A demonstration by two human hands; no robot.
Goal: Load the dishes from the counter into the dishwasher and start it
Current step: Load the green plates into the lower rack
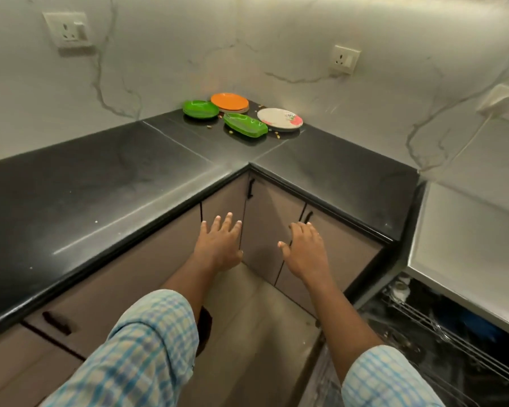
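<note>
Several plates lie in the far corner of the black counter [100,183]: an orange plate [229,101], a green dish [200,108] to its left, a second green dish [244,124] in front, and a white patterned plate [279,118] on the right. My left hand [219,245] and my right hand [304,248] hover in front of the corner cabinets, below the counter edge, both with fingers spread and holding nothing. The open dishwasher [441,330] is at the lower right, its wire rack showing some dark items inside.
Small crumbs lie around the plates. Cabinet doors with dark handles [56,323] run under the counter. Wall sockets [68,29] sit on the marble backsplash, and a plugged adapter with a cable [501,104] hangs at the right. A steel surface [467,239] tops the dishwasher.
</note>
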